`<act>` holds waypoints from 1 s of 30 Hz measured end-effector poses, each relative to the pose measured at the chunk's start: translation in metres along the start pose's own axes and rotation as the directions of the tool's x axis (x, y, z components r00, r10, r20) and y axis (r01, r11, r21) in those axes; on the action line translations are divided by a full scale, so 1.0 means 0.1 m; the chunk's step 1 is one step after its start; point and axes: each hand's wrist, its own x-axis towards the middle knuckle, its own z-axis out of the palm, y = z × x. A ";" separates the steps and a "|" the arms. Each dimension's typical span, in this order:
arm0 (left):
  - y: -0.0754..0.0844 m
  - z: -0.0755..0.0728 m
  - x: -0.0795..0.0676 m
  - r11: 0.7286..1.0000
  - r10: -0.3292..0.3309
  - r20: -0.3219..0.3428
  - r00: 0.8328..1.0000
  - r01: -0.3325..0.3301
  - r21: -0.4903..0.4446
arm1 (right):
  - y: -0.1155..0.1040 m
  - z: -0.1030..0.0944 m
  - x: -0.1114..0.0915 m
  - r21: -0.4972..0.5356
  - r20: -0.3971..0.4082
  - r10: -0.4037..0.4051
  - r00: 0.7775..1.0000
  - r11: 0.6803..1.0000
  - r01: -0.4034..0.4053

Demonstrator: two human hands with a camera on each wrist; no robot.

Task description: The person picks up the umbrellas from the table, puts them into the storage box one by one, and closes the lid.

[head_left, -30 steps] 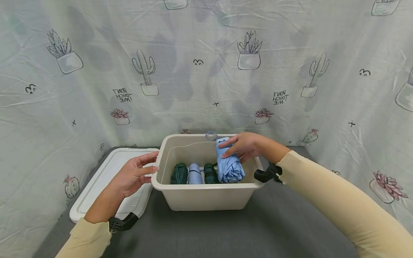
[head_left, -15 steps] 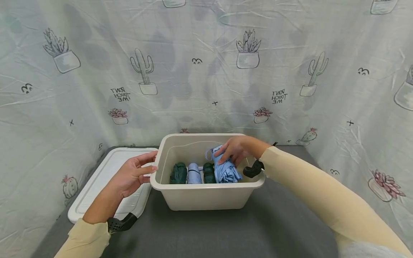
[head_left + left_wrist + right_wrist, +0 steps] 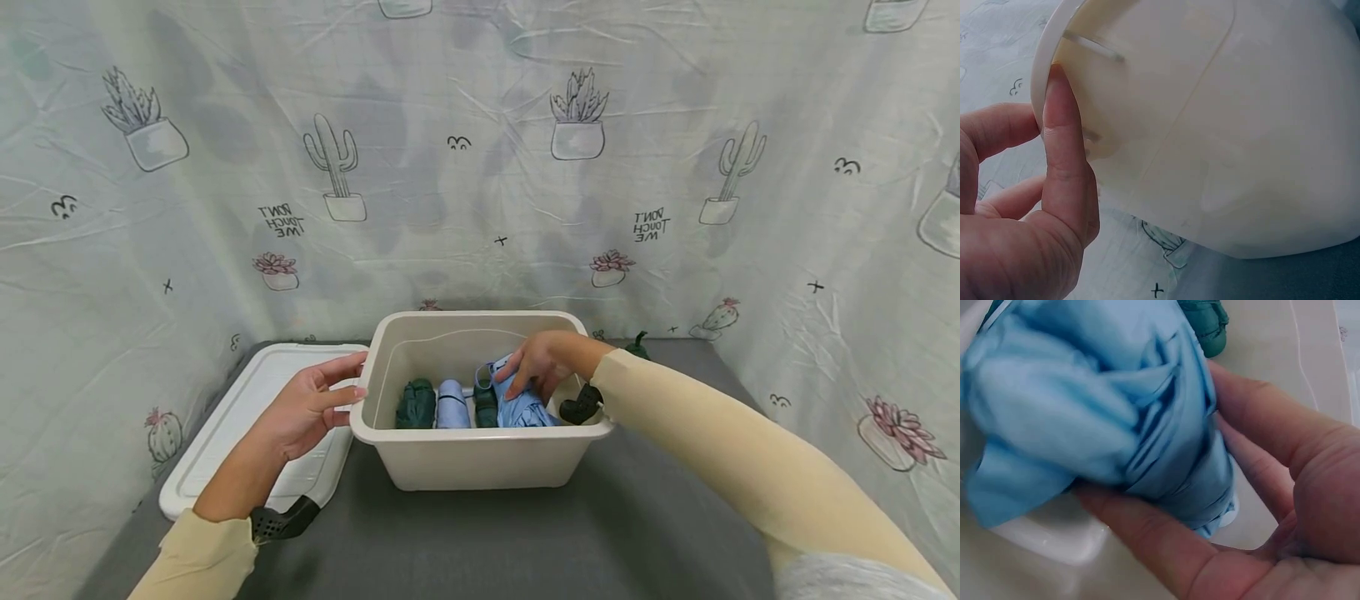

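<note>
A beige storage bin [image 3: 483, 462] stands on the grey table. My left hand [image 3: 311, 408] pinches its left rim, and the left wrist view shows the fingers [image 3: 1063, 137] against that rim. Inside the bin, my right hand [image 3: 546, 362] grips a light blue folded umbrella [image 3: 521, 408] with a loop at its far end. Its crumpled fabric [image 3: 1066, 406] fills much of the right wrist view, with thumb and fingers around it. Left of it lie a dark green folded umbrella [image 3: 485, 404], a blue one [image 3: 452, 406] and another dark green one [image 3: 416, 406].
A white lid [image 3: 262, 425] lies on the table left of the bin, partly under my left forearm. Behind my right sleeve, a dark green thing [image 3: 637, 347] shows only in part. A patterned curtain [image 3: 480, 183] hangs behind the table.
My right hand has lowered the light blue umbrella deeper into the bin, on the right side of the row. My left hand has stayed on the rim.
</note>
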 end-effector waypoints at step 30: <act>0.01 0.02 0.00 1.000 -0.006 -0.014 1.000 0.006 -0.002 | 0.08 -0.19 -0.46 -0.008 -0.011 -0.242 0.970 0.970 0.242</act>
